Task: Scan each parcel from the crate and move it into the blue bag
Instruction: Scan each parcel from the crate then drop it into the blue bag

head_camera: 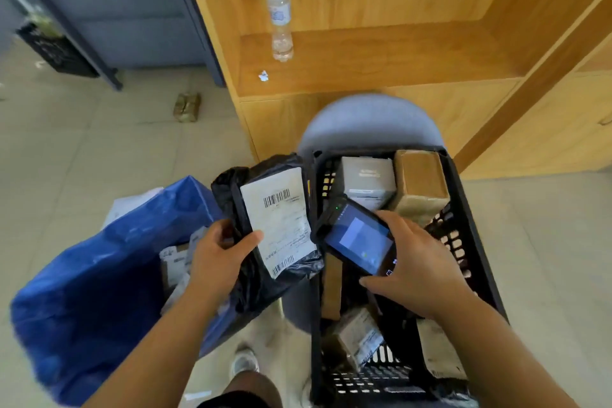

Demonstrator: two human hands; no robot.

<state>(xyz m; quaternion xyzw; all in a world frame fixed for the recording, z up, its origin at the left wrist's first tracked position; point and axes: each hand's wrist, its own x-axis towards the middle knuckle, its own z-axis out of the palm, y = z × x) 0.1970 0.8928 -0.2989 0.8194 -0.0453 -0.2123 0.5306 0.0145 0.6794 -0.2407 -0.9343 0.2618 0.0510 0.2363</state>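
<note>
My left hand [221, 252] grips a black plastic parcel [265, 225] with a white barcode label facing up, held between the blue bag [99, 281] and the black crate [470, 219]. My right hand [417, 262] holds a handheld scanner [359, 240] with its lit screen up, beside the label's right edge, over the crate. The crate holds several parcels: a grey box [366, 177], a brown box [420, 180] and wrapped packets lower down. The blue bag stands open at the left with labelled parcels inside.
The crate rests on a round grey stool [367, 119]. A wooden shelf unit [381, 56] stands behind, with a plastic water bottle [280, 15] on it. A small packet [187, 107] lies on the tiled floor. My shoe [244, 362] shows between bag and crate.
</note>
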